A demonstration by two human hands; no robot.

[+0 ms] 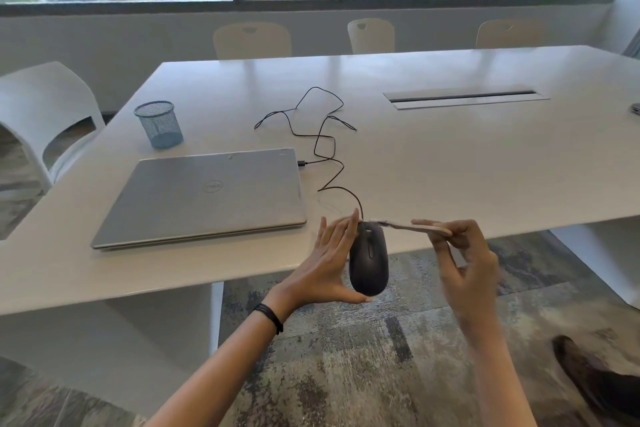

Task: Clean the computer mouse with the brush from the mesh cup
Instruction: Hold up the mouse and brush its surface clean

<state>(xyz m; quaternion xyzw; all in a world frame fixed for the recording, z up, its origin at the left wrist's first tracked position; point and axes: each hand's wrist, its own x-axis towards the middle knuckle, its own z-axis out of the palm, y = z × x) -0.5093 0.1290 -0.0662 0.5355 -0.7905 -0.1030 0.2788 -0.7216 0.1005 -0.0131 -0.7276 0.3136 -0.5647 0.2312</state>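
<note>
Head view. The computer mouse point(369, 260) is off the table point(450, 166), held in the air at the near edge, partly over the carpet. Its top faces the camera and its cable end points away.

The left hand point(325, 267) holds it lengthwise. The thumb props the rear end and the long fingers reach up the left side to the front. This is a pinch across the body that leaves the top and right side bare, judged to be so the brush can reach them.

The right hand point(464, 253) pinches the far end of the brush point(412, 227) between thumb and fingertips. The pale flat handle lies nearly level. Its working end is at the front of the mouse, beside the cable root. Contact is likely, but blur there prevents confirmation. A grip this far back favours light sweeping over pressure.

The cable point(322, 146) runs slack in loops across the table to a plug at the right edge of the closed laptop point(207, 194). The slack is what lets the mouse be lifted without dragging the laptop.

The mesh cup point(160, 125) stands upright behind the laptop's left corner, well apart from both hands. No contents are visible in it.

Judgement: brushing is in hand, at the front end. Holding the mouse past the table edge would let debris fall to the floor.
</note>
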